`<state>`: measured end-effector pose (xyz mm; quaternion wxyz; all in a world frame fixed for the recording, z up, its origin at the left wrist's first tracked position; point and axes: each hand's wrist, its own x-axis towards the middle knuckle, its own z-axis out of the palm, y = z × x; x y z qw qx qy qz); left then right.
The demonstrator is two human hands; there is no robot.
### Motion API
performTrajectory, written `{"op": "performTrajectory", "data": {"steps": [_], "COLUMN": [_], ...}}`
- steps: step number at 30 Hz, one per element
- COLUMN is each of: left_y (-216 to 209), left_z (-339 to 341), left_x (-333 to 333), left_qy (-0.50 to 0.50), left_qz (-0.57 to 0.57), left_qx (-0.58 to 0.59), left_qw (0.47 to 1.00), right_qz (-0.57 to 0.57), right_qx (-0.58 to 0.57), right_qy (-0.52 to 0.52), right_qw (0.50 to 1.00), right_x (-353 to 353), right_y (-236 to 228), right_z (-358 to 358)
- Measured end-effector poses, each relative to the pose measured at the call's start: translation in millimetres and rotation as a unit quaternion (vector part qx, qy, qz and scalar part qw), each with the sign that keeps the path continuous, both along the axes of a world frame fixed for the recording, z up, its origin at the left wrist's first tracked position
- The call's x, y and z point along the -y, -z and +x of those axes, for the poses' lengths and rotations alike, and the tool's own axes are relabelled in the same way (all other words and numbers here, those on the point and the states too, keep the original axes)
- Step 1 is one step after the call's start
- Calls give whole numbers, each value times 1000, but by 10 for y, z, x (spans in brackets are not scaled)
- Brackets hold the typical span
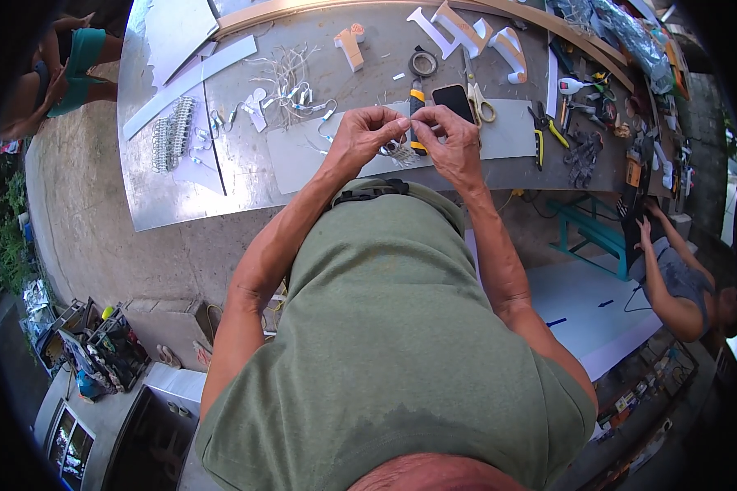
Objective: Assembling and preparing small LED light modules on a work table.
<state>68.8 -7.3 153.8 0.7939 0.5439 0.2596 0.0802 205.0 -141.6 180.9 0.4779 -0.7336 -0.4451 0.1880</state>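
Observation:
My left hand (367,137) and my right hand (450,141) meet fingertip to fingertip above the table's near edge. Both are closed in a pinch; whatever lies between the fingertips is too small to make out. Just beneath them shows a small white bundle (401,154), partly hidden by the fingers. Behind the hands lies a utility knife (418,101) with a yellow and black handle. Close to my right hand are a black phone (453,100) and beige-handled scissors (484,107). Left of my left hand spreads a tangle of thin wires with small white light modules (303,96).
The metal table (246,180) carries a grey flat strip (295,159), coiled light modules (172,135), black tape (423,63), cut-out letters (446,33), yellow-black pliers (540,135) and dark gloves (583,155). One person (684,278) is at the right, another (57,78) at the far left.

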Motion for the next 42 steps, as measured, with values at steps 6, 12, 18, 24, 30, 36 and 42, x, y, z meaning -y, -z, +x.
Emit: {"op": "performTrajectory", "data": {"steps": [6, 12, 18, 24, 30, 36, 42], "left_y": [58, 122, 250, 230, 221, 129, 231], "left_z": [11, 33, 20, 24, 9, -72, -92], "left_x": [-6, -17, -13, 18, 7, 15, -1], "left_qy": [3, 18, 23, -5, 15, 65, 91], "left_qz": [-10, -49, -43, -54, -48, -67, 41], "left_qx": [20, 6, 10, 4, 5, 71, 24], "left_qw": [1000, 999, 999, 999, 999, 993, 995], "right_qz": [-19, -32, -37, -36, -27, 1, -5], "right_qx": [-33, -42, -67, -67, -92, -60, -56], "right_qy": [-11, -32, -35, -57, -45, -36, -13], "right_qw": [999, 998, 996, 995, 994, 998, 998], "right_x": [24, 95, 134, 183, 214, 230, 262], "right_y": [33, 118, 108, 134, 137, 82, 40], "right_z": [-45, -49, -65, -35, -42, -20, -1]}}
